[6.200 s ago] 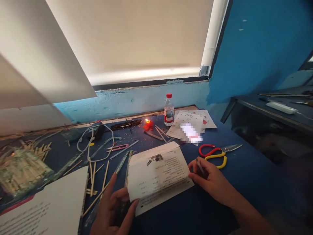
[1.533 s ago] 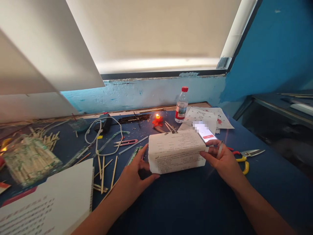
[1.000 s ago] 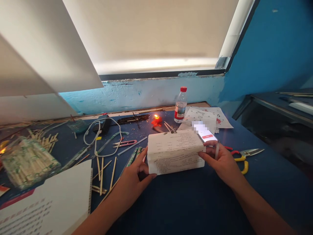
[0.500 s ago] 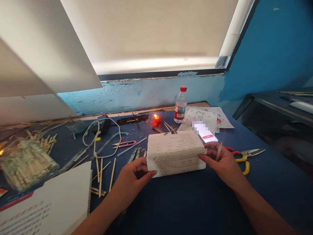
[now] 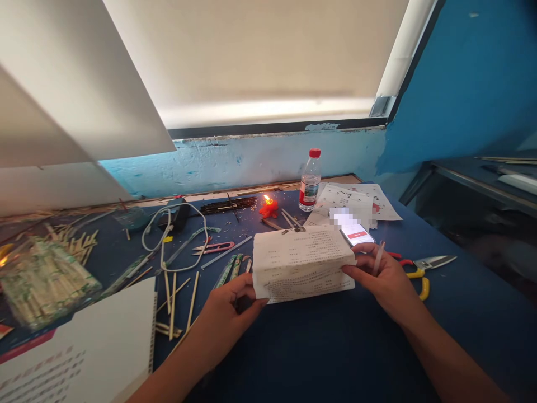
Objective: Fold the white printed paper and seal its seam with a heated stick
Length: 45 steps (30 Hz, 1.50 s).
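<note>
"Printed paper sheet, creased across: where is it seen?"

"Over the near part of the tabletop, at mid-view; whether the surface is touched by it cannot be told."

"And from the left?"

"Short sticks are packed in a clear plastic bag, with a spiral-bound book laid nearer. Farther right, a white cable is looped, loose sticks are scattered, and pink-handled thread snips are laid flat."

"Toward the middle?"

"By the left hand, the sheet's left edge is pinched, thumb in front. Beyond the sheet are set a burning red candle, an upright red-capped bottle and a lit phone, laid partly on papers. By the right hand, the right edge is pinched; a slim pale strip is also held among the fingers."

"Last on the right?"

"Red-and-yellow-handled scissors, partly hidden by the right hand."
</note>
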Each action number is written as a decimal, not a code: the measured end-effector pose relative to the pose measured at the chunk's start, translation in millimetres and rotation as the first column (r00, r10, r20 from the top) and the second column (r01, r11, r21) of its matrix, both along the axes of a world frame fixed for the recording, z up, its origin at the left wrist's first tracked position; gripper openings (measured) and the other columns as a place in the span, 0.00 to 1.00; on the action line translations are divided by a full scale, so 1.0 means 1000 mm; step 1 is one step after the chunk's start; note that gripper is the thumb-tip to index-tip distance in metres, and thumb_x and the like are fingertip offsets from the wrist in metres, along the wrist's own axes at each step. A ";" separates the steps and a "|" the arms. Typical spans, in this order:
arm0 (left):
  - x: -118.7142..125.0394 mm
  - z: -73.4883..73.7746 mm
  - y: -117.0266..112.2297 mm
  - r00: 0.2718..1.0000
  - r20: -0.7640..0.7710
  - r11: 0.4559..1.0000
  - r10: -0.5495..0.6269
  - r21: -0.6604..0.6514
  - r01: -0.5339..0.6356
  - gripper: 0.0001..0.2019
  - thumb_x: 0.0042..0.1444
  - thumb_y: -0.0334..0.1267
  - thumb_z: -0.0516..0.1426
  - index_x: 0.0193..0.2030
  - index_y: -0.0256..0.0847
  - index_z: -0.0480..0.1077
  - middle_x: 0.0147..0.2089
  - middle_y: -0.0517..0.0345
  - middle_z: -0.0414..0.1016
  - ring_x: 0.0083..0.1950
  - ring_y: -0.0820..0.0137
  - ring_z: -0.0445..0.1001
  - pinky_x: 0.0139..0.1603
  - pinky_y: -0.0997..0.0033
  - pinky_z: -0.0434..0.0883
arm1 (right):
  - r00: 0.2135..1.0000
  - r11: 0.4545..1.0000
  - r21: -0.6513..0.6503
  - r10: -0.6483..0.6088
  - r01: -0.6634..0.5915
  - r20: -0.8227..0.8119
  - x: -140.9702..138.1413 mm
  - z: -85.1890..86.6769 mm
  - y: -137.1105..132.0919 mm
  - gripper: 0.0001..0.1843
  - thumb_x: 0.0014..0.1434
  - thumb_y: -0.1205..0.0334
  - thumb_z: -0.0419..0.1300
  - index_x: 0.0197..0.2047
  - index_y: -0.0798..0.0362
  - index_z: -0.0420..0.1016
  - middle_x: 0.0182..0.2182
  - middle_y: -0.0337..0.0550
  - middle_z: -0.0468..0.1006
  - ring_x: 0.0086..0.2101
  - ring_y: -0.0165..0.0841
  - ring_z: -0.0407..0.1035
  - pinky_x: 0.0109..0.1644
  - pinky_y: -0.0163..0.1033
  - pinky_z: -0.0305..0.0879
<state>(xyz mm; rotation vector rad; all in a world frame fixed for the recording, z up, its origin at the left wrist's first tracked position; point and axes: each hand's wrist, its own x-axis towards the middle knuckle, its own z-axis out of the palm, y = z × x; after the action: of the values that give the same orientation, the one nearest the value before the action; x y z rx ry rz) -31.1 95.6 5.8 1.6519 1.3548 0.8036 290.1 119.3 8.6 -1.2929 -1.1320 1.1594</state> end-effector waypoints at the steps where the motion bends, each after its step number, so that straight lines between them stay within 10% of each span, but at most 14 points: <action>1: 0.000 -0.002 0.000 1.000 -0.007 1.000 0.001 0.002 -0.001 0.14 0.62 0.43 0.62 0.53 0.47 0.79 0.38 0.57 0.86 0.37 0.63 0.82 0.39 0.68 0.77 | 1.000 1.000 -0.003 0.008 -0.008 0.001 0.001 0.000 0.001 0.29 0.48 0.47 0.79 0.47 0.47 0.73 0.32 0.42 0.87 0.38 0.44 0.82 0.46 0.47 0.76; 14: 0.005 0.002 0.002 0.997 0.030 0.997 -0.067 -0.045 0.069 0.19 0.59 0.44 0.66 0.57 0.52 0.79 0.59 0.55 0.82 0.58 0.55 0.80 0.59 0.56 0.77 | 0.999 1.000 -0.008 0.030 -0.030 0.036 0.002 0.000 0.000 0.29 0.48 0.47 0.78 0.48 0.47 0.73 0.31 0.41 0.87 0.37 0.43 0.82 0.44 0.46 0.76; 45: 0.002 0.001 0.003 0.967 0.253 0.995 -0.029 -0.080 0.051 0.20 0.63 0.43 0.64 0.61 0.48 0.76 0.62 0.53 0.80 0.61 0.57 0.78 0.66 0.55 0.74 | 0.982 0.984 -0.064 0.170 -0.164 0.085 0.002 -0.005 -0.003 0.35 0.53 0.49 0.75 0.57 0.47 0.66 0.37 0.43 0.87 0.47 0.50 0.81 0.54 0.57 0.74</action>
<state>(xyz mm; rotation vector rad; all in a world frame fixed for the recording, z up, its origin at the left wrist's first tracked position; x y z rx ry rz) -29.0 98.7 7.1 1.4517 1.1585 0.8861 291.7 116.5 3.5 -1.3249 -1.3027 1.2745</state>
